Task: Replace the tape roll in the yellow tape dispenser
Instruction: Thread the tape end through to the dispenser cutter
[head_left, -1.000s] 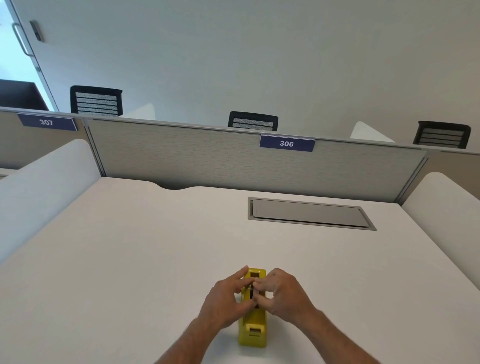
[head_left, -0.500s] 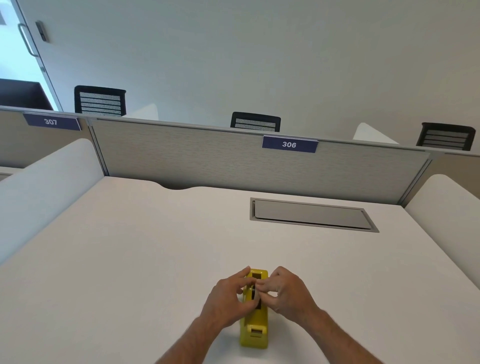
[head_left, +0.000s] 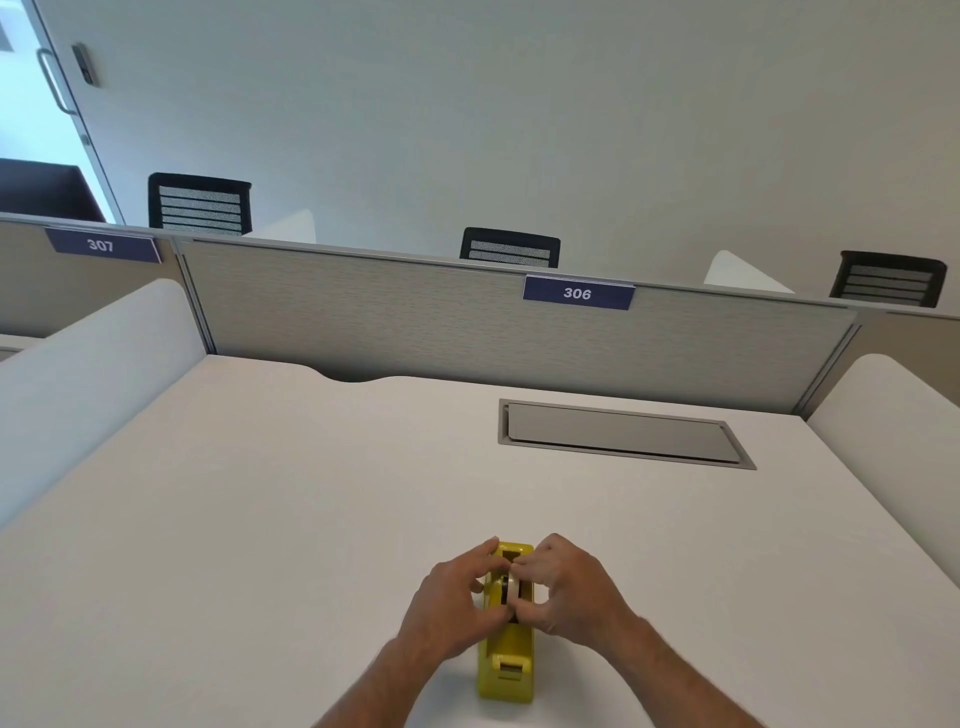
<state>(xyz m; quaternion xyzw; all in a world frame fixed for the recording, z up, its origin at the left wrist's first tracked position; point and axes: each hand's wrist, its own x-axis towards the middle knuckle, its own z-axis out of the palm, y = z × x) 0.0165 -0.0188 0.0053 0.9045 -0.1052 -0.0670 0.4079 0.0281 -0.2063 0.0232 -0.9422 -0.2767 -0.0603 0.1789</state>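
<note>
Two hands over yellow tape dispenser (head_left: 506, 665) on white bench (head_left: 260, 519), left grip (head_left: 457, 603) and right grip (head_left: 561, 587) pinching tape roll (head_left: 506, 584) from opposite sides in its cradle.

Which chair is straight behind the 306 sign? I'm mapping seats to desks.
The middle chair: it shows over the partition just left of the 306 sign; the others sit far left and far right.

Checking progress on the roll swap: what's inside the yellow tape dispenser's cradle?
A tape roll shows in the yellow tape dispenser; the left hand and right hand cover its sides.
</note>
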